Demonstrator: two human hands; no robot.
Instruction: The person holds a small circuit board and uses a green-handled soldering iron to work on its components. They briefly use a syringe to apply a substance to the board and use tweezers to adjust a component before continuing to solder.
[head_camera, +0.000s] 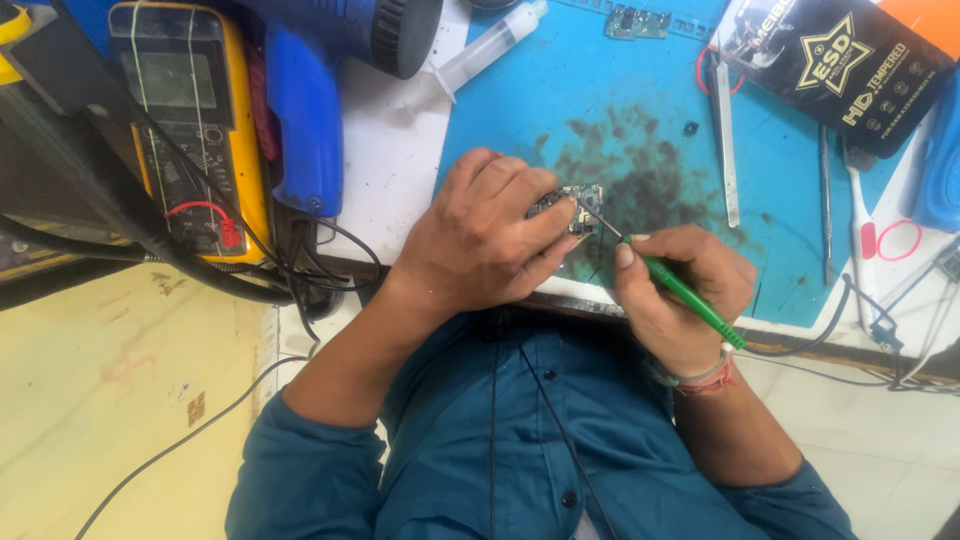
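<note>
At the near edge of the blue mat (520, 90), a small circuit board (570, 205) is pinched in the left hand (480, 240). A green-handled tool (680, 285) is gripped by the right hand (680, 295), its tip on the board. Open mat is left beyond; tweezers (727, 140) lie right, a multimeter (190, 110) far left.

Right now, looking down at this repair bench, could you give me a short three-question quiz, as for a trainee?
1. True or false: the right hand holds a thin green-handled metal probe.
2. What does the left hand grip? A) small dark circuit board B) clear plastic syringe C) metal tweezers
3. What colour is the stained work mat under the hands?

Key: 1 true. 2 A, the small dark circuit board; the clear plastic syringe and metal tweezers lie untouched. 3 blue.
</note>
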